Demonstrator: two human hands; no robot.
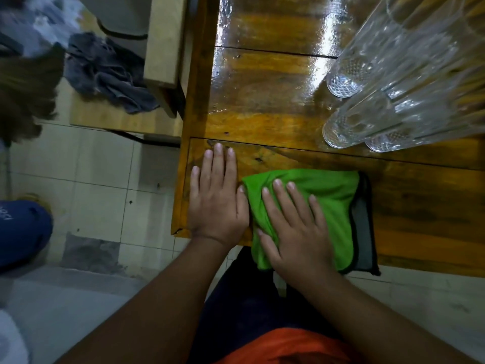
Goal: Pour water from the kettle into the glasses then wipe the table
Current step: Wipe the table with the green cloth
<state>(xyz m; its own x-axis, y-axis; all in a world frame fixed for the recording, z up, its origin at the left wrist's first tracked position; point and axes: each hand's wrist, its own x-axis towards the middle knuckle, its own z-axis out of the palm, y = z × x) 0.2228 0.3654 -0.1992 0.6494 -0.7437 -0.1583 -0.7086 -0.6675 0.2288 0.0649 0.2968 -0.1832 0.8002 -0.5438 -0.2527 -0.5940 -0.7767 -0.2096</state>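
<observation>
A folded green cloth [328, 195] with a grey underside lies on the near edge of the glossy wooden table [262, 101]. My right hand [296, 227] presses flat on the cloth's left half, fingers spread. Beside it, my left hand [216, 200] rests flat on the bare wood at the table's near left corner, its thumb touching the cloth. Three clear patterned glasses [367, 74] stand close together at the right side of the table. The tabletop beyond my hands looks wet and shiny. No kettle is in view.
Left of the table stands a lower wooden bench [115, 116] with a crumpled grey rag [105, 72] on it. Pale floor tiles [105, 185] lie below. A blue shoe [21, 232] sits at the left edge.
</observation>
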